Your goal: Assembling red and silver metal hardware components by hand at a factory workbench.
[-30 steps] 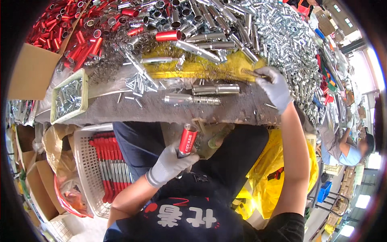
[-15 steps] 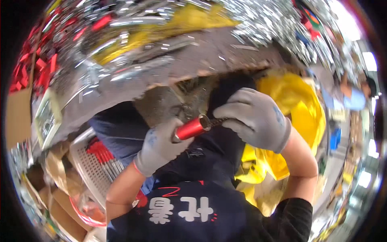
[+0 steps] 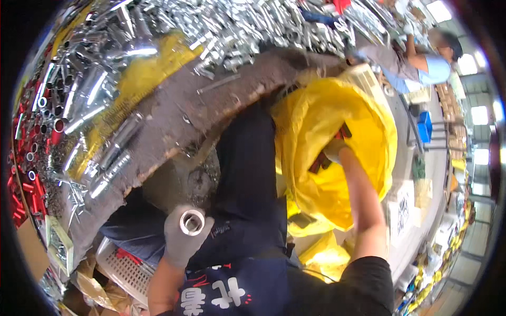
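My left hand [image 3: 184, 242], in a grey glove, is closed round a metal tube [image 3: 192, 223] in front of my lap. The tube points up, so its silvery round end shows; the glove hides most of its side. My gloved right hand [image 3: 334, 150] reaches down inside a large yellow bag [image 3: 295, 142] at my right. Dark red pieces [image 3: 319, 164] lie in the bag next to that hand. Its fingers are too hidden to show whether they grip anything.
A grey-brown covered work surface [image 3: 158, 137] curves ahead, heaped with silvery metal tubes [image 3: 237, 31]. Red tubes [image 3: 32, 195] pile up at far left. A white basket [image 3: 124, 268] with red-handled items stands by my left leg. Another person [image 3: 421, 63] works at far right.
My right hand has moved away from the red tube, rightward into the yellow bag. My left hand has lowered slightly and turned its tube end-up. The view has shifted to the right.
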Demonstrator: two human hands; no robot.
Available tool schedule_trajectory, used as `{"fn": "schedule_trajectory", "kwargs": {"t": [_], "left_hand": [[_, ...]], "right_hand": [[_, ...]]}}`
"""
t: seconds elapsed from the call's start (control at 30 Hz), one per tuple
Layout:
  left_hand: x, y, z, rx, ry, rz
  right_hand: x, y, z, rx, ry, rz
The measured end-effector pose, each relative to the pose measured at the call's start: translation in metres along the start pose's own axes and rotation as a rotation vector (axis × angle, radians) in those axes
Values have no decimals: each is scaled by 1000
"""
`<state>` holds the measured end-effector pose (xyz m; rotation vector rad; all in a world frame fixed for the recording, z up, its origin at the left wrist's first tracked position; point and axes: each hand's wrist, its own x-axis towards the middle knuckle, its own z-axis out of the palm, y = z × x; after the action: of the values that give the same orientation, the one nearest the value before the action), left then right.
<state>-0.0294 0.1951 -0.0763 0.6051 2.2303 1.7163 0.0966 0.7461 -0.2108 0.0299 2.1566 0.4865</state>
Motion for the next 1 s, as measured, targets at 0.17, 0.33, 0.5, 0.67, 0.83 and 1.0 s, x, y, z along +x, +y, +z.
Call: {"fn": "schedule_trajectory", "kwargs": {"t": [0.17, 0.33, 0.5, 0.67, 0.83, 1.0], "left_hand": [[-47, -5, -47, 264, 309, -317], [-80, -8, -56, 240, 474, -618], [-76, 1, -43, 337, 542, -550], [-70, 1, -39, 346, 448, -482], [-73, 3, -42, 289, 392, -406], [-71, 12, -56, 172, 263, -384]], "right_hand": [[141, -64, -191, -560, 209, -283], [203, -119, -344, -1297, 367, -355], [219, -152, -333, -1868, 321, -277], [191, -125, -259, -2290, 103, -83], [109, -94, -174, -2613, -267, 142], [-4, -95, -79, -2840, -738, 280]]}}
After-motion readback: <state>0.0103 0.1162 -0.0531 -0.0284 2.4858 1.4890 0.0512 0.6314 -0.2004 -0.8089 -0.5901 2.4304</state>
